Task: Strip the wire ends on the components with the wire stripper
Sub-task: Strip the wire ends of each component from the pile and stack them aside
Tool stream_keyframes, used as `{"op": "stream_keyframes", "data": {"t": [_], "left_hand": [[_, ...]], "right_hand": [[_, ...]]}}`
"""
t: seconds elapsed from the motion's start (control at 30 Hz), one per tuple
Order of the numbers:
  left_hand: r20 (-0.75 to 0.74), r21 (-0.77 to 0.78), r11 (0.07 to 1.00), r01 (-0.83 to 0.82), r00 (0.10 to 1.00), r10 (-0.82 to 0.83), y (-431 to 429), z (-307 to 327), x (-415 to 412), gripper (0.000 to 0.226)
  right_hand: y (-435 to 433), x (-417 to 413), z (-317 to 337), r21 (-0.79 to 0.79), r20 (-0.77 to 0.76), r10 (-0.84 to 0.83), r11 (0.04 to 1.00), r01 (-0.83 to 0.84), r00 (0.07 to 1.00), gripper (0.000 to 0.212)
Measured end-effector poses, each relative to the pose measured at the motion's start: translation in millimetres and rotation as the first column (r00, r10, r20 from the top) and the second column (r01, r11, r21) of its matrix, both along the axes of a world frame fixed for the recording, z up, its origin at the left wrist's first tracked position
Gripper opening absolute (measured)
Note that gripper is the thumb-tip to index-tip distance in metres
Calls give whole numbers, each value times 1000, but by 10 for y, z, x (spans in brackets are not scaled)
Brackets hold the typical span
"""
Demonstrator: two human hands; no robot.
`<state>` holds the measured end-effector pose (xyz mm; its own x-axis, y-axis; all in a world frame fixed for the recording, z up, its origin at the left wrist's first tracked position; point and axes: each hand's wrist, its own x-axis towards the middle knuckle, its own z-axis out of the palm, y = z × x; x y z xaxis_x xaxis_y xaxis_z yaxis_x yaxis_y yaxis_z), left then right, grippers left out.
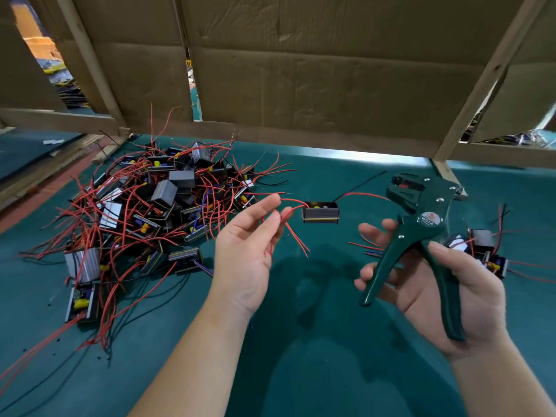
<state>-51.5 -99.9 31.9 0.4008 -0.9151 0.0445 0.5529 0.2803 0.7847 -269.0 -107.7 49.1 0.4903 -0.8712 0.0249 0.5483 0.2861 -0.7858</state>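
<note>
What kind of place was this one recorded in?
Most likely a factory or workshop bench for electronics assembly: a heap of wired components lies on a green-covered table, the right hand holds a wire stripper, and cardboard panels on wooden framing screen off the station.

table: green cover (pixel 346 386) | far edge: cardboard sheets (pixel 331 70) | in front of cardboard: wooden battens (pixel 493 73)

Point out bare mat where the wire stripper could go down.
Bare green mat lies between the forearms, and ahead toward the cardboard wall. Crowded: the component pile on the left, the few components beside the right hand.
</note>
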Motion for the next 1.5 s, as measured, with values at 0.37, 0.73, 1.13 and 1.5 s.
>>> {"op": "stream_keyframes", "data": {"t": [0.37,0.73,1.13,1.5], "left_hand": [[111,24,991,134,984,-136,35,-20,-42,42],[996,-21,920,-392,66,51,113,-30,199,29],[804,-3,992,124,590,-71,122,-131,-223,25],[800,87,974,211,568,-195,101,-86,-148,21]], "right_hand": [[51,181,10,89,42,30,995,-33,999,80],[39,188,-22,54,19,43,998,-44,999,83],[125,343,-71,24,106,327,943,-331,939,83],[46,185,-18,33,210,274,957,-287,938,83]]}}
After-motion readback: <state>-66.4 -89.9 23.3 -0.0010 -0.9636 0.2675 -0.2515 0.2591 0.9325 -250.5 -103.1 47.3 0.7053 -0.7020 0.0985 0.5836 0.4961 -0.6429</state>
